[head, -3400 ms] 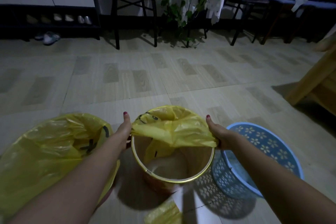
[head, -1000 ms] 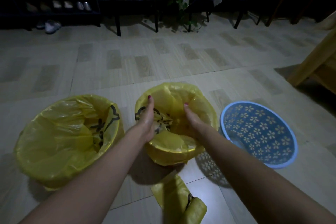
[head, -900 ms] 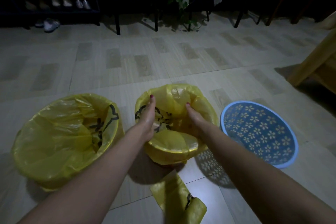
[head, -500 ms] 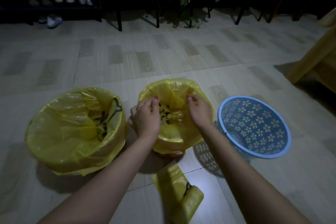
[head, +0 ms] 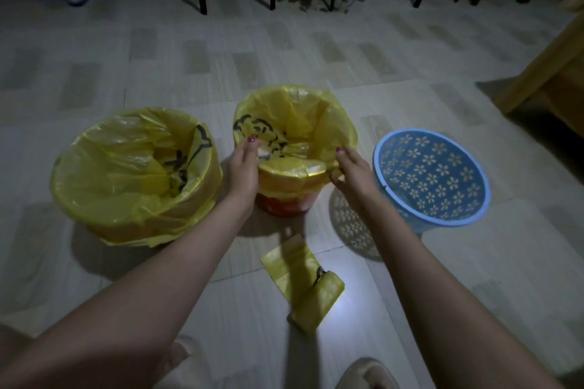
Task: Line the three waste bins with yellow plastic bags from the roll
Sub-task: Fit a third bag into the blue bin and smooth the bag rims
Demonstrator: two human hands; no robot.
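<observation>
With my left hand (head: 241, 169) and right hand (head: 352, 169) loosely holding the middle bin's (head: 286, 204) yellow bag (head: 294, 123) cuff, uneven tugging could pull it off between my grip.

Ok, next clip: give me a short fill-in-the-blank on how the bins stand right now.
1. The left bin and the middle bin each hold a ____ bag.
2. The blue bin has ____ bag in it.
3. The bag roll lies on the ____.
4. The left hand and right hand are at the ____ bin.

Missing words: yellow; no; floor; middle
</observation>
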